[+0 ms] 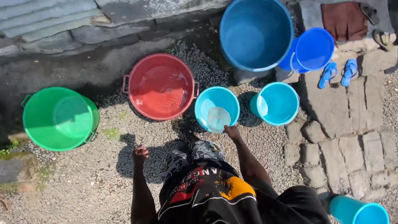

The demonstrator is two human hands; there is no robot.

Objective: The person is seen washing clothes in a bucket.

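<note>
I look down on the gravel ground (95, 182) and start with the biggest vessel, the large dark blue tub (256, 33) at the top, sitting against the grey wall. Next in size comes the green tub (58, 118) far to my left, with water in it, then the red basin (161, 86) with its two handles, also holding water, standing between the green tub and the smaller pails. A blue bucket (314, 49) leans just beside the big tub on the paving stones (352, 124), with a pair of blue sandals (339, 73) below it. Two turquoise buckets follow: one (277, 103) stands apart to the right, the other (216, 108) is directly ahead of my legs. A further turquoise pail (358, 211) pokes in at the bottom right corner.

My right hand (232, 132) is at the near rim of the turquoise bucket ahead, fingers closed on the edge of a small clear cup (218, 119) that sits tilted inside that bucket, over its front wall. My left hand (140, 152) hangs free over the gravel, touching nothing, fingers loosely curled and apart, casting its shadow beside my knee. It is well apart from the red basin and the green tub.
</note>
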